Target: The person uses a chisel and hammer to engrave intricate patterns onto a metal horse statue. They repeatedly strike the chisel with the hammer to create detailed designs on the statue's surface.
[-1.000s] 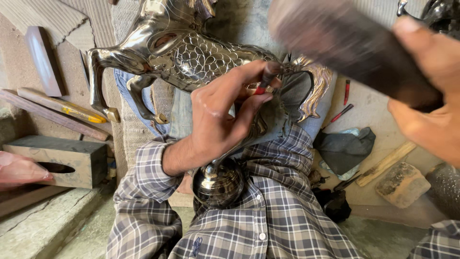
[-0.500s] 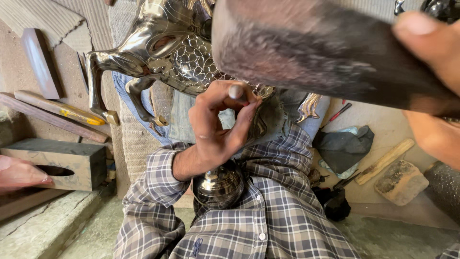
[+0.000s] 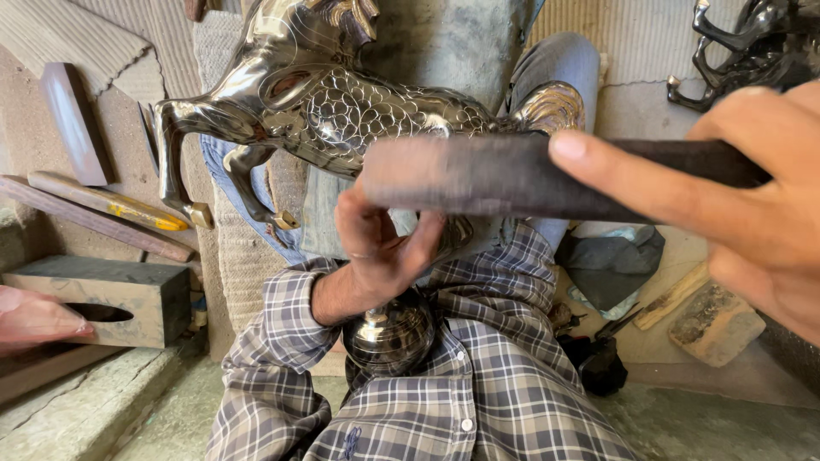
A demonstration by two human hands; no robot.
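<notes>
Right hand (image 3: 752, 205) was closed round the handle of a dark wooden mallet (image 3: 478, 175), thumb lying along the top; the mallet head was blurred and lay across the middle of the view, in front of the horse's rear. Left hand (image 3: 376, 248) sat just under the mallet, fingers curled up and pinched together; whatever they pinched was hidden behind the mallet, so I could not tell what it was. The silver metal horse figure (image 3: 325, 111) lay on its side across the lap, scale pattern on its flank, legs pointing left and down, hooves hanging free beside the knee. Below the left wrist, a round polished metal ball (image 3: 391, 337) rested between the checked shirt (image 3: 478, 384) folds. Room was tight: the horse and mallet filled the centre. At left, a wooden block (image 3: 111, 299) with a slot in its face stood on the floor, the slot dark, contents not visible; wooden sticks (image 3: 102, 209) leaned behind it. At the left edge, another person's hand (image 3: 34, 316) reached toward the block. At right lay a dark cloth (image 3: 611, 265) and a rough stone block (image 3: 713, 320); a second dark metal figure (image 3: 743, 47) stood top right.
</notes>
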